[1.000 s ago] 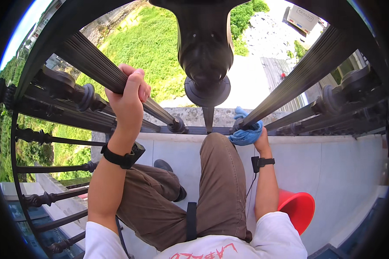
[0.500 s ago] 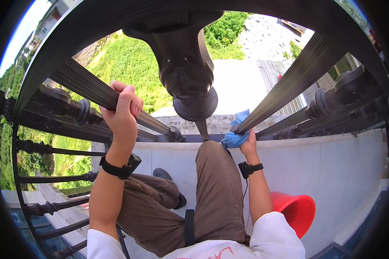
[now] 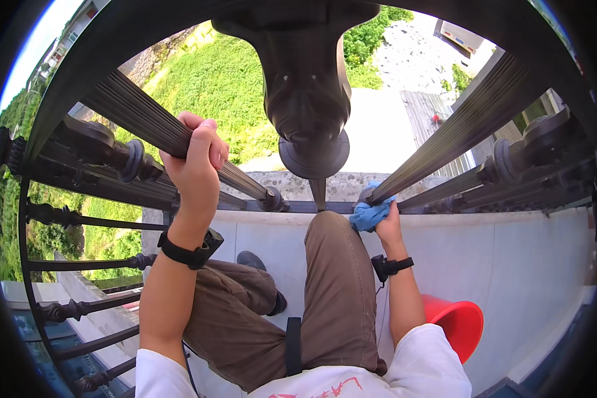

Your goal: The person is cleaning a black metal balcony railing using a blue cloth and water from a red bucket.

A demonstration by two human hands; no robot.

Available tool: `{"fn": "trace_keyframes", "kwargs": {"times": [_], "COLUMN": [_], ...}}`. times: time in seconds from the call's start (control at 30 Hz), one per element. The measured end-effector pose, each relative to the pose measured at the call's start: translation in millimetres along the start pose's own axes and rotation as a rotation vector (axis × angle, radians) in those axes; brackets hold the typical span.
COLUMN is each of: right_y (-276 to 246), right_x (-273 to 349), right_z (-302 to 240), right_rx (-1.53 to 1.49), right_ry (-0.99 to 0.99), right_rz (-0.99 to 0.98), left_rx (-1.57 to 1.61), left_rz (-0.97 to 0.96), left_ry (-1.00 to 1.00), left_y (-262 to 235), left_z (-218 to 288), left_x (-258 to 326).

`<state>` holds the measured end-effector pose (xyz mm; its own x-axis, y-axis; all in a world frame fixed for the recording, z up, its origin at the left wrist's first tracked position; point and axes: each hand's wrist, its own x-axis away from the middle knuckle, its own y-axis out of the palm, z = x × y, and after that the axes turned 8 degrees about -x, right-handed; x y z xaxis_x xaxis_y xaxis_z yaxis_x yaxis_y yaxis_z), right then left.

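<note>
My left hand (image 3: 197,147) is wrapped round a dark ribbed baluster (image 3: 139,109) of the railing, left of centre. Low on another ribbed baluster (image 3: 454,129) to the right, my right hand (image 3: 389,225) grips a blue cloth (image 3: 369,213). The cloth bunches around the foot of that post, just above the bottom rail (image 3: 298,207). Part of my right hand's fingers is hidden behind the cloth. Between the two posts stands a thick, ornate dark baluster (image 3: 306,86).
A red bucket (image 3: 459,325) stands on the pale tiled floor (image 3: 458,259) beside my right arm. My bent knee (image 3: 328,229) nearly meets the bottom rail. More railing bars (image 3: 86,265) run along the left. Beyond the railing lie green plants (image 3: 212,86) and a corrugated roof (image 3: 428,123), lower down.
The blue cloth and my right hand have shifted slightly around the post's foot. My view has moved a little, so the railing appears farther right. My left hand keeps its hold.
</note>
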<state>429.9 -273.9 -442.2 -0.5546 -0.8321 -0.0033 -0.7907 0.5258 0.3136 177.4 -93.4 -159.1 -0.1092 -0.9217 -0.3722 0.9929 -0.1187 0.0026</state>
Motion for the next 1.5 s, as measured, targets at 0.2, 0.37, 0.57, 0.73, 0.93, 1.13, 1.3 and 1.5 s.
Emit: {"fn": "trace_keyframes", "kwargs": {"times": [0.2,0.37,0.57,0.73,0.93,1.13,1.3,1.5], "right_y": [-21,-1,-53,-43,-10,-33,-31,-28], "right_x": [-12,-10,17,35,-7,-43,-37,-23], "right_z": [-25,1,12,-3,9,-16,-27,-27], "right_rx": [-0.178,-0.062,0.3,0.116,0.223,-0.078,-0.275,-0.39], "right_ry": [0.318,0.147,0.161,0.123,-0.098,0.317,0.346,0.254], "right_rz": [-0.135,-0.031,0.01,0.021,-0.049,-0.46,-0.386,-0.399], "left_rx": [-0.006,0.01,0.009,-0.005,0.059,0.001,-0.005,0.01], "left_rz": [-0.017,-0.007,-0.044,-0.024,-0.027,-0.003,-0.01,-0.007], "left_ry": [0.003,-0.007,0.01,0.014,0.024,0.007,0.005,-0.008], "left_y": [-2,0,-4,-3,0,-3,-4,1], "left_z": [0,0,-2,-5,-3,-4,-3,-1], "left_x": [2,1,1,2,1,3,1,3]}}
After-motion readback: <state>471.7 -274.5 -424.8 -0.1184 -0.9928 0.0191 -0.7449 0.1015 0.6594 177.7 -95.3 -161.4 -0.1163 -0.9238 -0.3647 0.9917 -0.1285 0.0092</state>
